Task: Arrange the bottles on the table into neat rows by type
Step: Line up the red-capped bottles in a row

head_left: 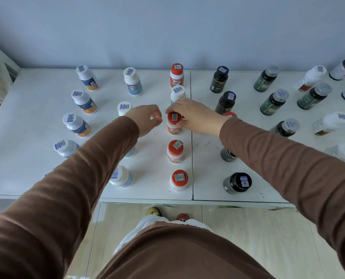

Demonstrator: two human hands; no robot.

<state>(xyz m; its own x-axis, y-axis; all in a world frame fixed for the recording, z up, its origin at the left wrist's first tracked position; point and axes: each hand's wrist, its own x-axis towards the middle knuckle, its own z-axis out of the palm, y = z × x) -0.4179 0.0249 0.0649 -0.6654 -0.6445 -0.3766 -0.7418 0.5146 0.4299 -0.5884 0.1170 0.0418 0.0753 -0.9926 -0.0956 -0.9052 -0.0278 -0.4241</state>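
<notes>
The right hand (189, 115) pinches the red-capped bottle (174, 123) at its cap, mid-column among its kind on the table (22, 121) — light, rigid plastic, likely top-heavy, best gripped lower — while the left hand (147, 117) hovers curled, seemingly empty.

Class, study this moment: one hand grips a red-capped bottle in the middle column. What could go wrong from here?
1. The right hand holding the red-capped bottle sits against a white-capped bottle behind it and could tip it.
2. That white-capped bottle stands among red caps, so the column may stay mixed.
3. The right sleeve passes over a dark bottle and may topple it.
</notes>
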